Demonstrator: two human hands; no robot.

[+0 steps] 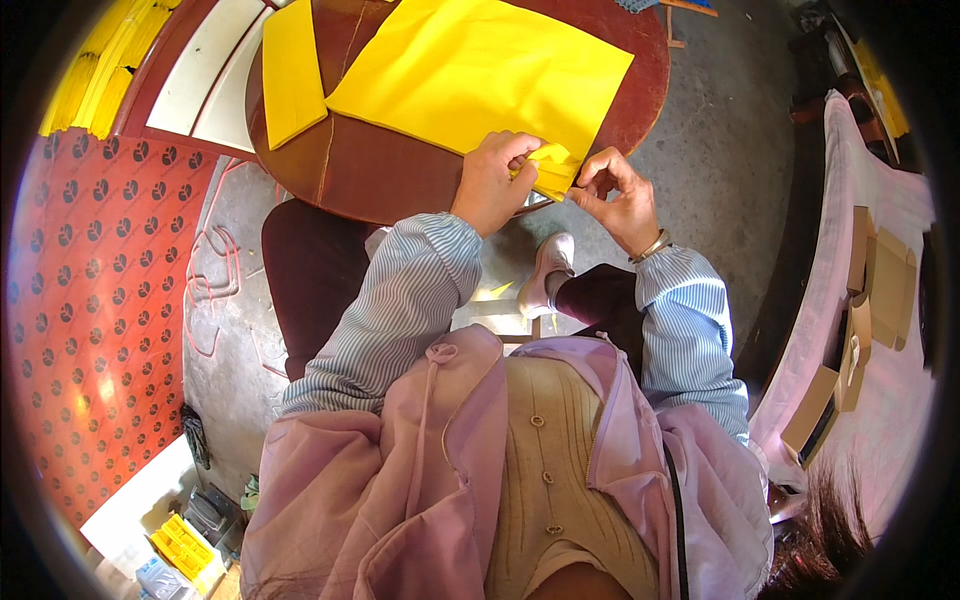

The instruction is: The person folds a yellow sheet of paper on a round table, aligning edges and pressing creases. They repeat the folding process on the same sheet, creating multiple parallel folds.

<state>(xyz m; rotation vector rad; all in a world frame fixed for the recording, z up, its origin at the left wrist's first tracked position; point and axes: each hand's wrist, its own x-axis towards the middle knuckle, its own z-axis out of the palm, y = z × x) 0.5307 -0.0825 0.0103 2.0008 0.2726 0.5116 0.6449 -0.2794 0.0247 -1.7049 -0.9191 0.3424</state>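
A large sheet of yellow fabric (480, 70) lies across the round red-brown table, its near corner gathered up at the table's front edge. My left hand (492, 180) is closed on that bunched corner, with folds of yellow showing between thumb and fingers. Just to the right, my right hand (622, 198) makes a pinch, thumb and forefinger meeting at the tip of the corner. Whatever sits between those fingertips is too small to make out. Left of the sheet rests a folded yellow piece (292, 75), flat on the table.
The round table (385, 175) stands over my knees. More folded yellow fabric (105, 65) is stacked at the far left, near a red patterned panel (110, 290). Open cardboard boxes (885, 290) sit on a pink cloth (860, 180) at right. A pink cord (210, 270) lies on the floor.
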